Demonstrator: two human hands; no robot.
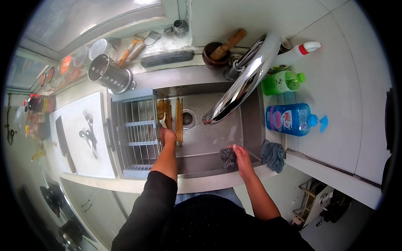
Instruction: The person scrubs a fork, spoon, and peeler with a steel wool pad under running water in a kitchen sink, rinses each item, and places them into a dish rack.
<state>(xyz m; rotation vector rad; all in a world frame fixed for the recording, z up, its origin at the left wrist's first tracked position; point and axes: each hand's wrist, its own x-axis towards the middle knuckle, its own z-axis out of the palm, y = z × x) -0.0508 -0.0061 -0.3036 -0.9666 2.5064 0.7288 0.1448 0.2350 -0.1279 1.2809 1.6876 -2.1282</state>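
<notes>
My left hand reaches into the left part of the steel sink, at the right edge of a grey drying rack. A white spoon-like utensil rises from its fingers, which the rack partly hides. Bundled wooden chopsticks lie in the sink beside that hand, left of the drain. Over the sink's front right part, my right hand holds a dark steel-wool scourer. The chrome faucet arches over the sink; whether water runs cannot be told.
Left of the sink, a white cutting board bears a cleaver, forks and spoons. Blue and green soap bottles and a grey cloth line the right rim. Behind stand a steel utensil holder and a mortar.
</notes>
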